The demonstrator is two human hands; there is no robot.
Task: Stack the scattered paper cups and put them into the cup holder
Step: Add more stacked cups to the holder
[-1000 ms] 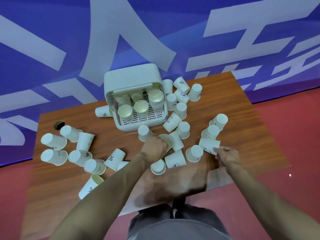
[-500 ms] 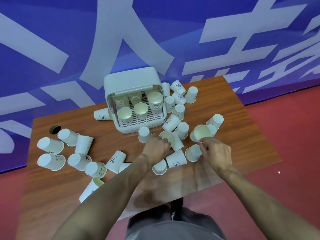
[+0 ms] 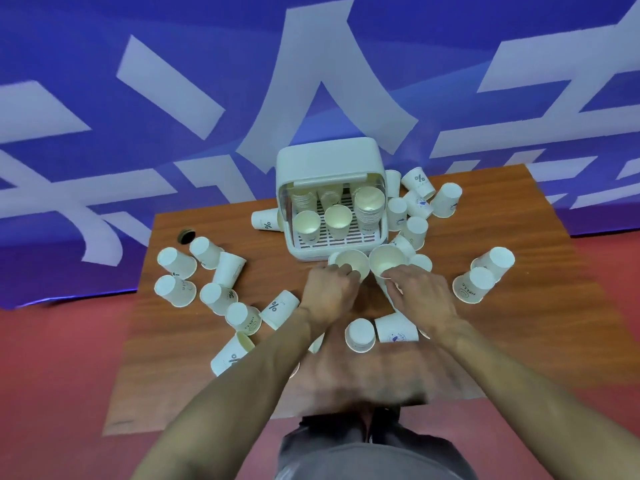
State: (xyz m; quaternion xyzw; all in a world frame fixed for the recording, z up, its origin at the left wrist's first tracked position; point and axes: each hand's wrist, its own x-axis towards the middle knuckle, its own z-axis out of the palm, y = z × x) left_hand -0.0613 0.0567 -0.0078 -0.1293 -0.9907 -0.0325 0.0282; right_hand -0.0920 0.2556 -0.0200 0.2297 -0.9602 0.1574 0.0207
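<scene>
My left hand (image 3: 329, 294) grips a white paper cup (image 3: 351, 264), mouth up, just in front of the cup holder (image 3: 329, 161). My right hand (image 3: 420, 294) holds a second paper cup (image 3: 386, 259), mouth up, right beside the first one, rims almost touching. The white holder has an open front and a slatted tray with several stacks and single cups inside. Many white paper cups lie scattered on the wooden table (image 3: 519, 341), a cluster on the left (image 3: 207, 282) and another to the right of the holder (image 3: 419, 206).
Two upside-down cups (image 3: 485, 275) stand at the right. Two more cups (image 3: 379, 332) lie just under my wrists. A dark round hole (image 3: 186, 236) sits at the table's far left. Behind the table hangs a blue and white banner; the floor is red.
My right hand lifted a cup from the right side and carried it left, next to the cup in my left hand. The left hand raised its cup toward the holder.
</scene>
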